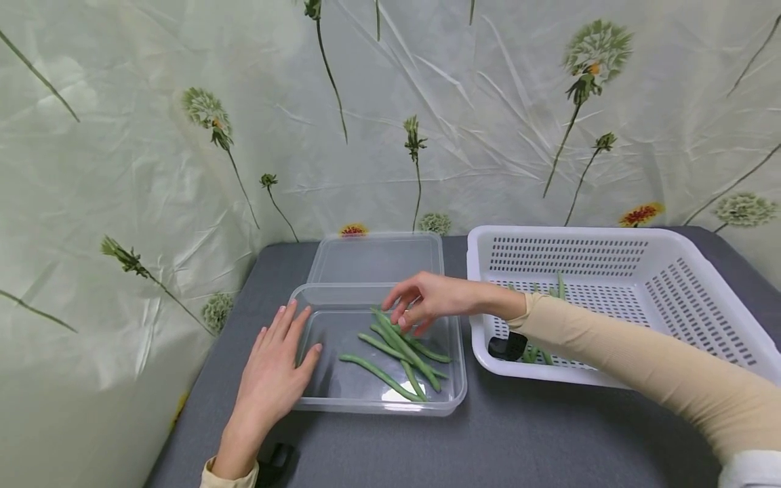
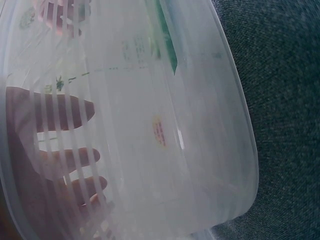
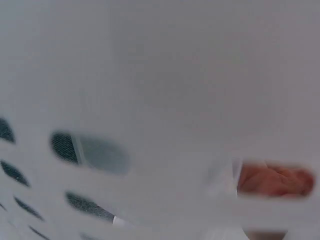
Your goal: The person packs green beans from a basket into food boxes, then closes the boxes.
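Green beans (image 1: pixel 406 349), head view: in the clear container (image 1: pixel 329 379) toward its right edge, upper ends beside the right hand (image 1: pixel 436 298).
Right hand, head view: fingers bent downward; cannot tell whether they pinch a bean.
Left hand (image 1: pixel 276 373), head view: holding nothing, fingers straight at the container's left edge.
Left wrist view: bean seen through the container, apart from the left fingers.
Right wrist view: slotted basket (image 3: pixel 150 75) wall, grip hidden.

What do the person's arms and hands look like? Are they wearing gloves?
No gloves: the left hand and the right hand are both bare. The right arm has a long beige sleeve, with white cloth at its upper end. Only the edge of the left sleeve shows, and it's beige too. A small black gadget sits at each wrist.
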### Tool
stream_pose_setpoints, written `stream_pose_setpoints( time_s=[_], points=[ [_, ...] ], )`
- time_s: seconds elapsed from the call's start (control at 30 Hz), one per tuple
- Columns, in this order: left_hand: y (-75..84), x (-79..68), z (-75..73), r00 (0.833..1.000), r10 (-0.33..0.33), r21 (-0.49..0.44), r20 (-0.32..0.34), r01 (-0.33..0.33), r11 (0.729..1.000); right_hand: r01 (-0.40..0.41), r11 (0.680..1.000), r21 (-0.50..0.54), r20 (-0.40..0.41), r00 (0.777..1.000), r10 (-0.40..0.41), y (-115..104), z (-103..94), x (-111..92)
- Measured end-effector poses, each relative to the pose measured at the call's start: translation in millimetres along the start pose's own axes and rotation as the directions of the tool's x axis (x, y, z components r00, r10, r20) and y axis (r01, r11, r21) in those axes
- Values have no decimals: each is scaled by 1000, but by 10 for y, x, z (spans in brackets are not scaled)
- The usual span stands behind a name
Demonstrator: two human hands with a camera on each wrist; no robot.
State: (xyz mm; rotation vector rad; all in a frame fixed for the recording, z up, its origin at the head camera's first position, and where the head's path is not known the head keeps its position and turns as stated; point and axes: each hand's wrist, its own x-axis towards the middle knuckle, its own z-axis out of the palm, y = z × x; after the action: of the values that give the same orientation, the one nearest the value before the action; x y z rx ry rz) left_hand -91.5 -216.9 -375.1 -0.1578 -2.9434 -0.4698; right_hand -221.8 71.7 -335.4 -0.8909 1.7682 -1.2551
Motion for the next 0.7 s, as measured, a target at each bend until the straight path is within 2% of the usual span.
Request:
stream_pose_setpoints(
  time_s=[0.33, 0.7],
  points=[
    [2, -1, 17, 1000, 10, 0, -15, -10, 1000, 89, 996, 8, -63, 994, -88, -23, -74, -109],
    [2, 1, 32, 1000, 9, -3, -4, -9, 1000, 113, 994, 6, -139, 984, -111, -136, -217, -455]
  ],
)
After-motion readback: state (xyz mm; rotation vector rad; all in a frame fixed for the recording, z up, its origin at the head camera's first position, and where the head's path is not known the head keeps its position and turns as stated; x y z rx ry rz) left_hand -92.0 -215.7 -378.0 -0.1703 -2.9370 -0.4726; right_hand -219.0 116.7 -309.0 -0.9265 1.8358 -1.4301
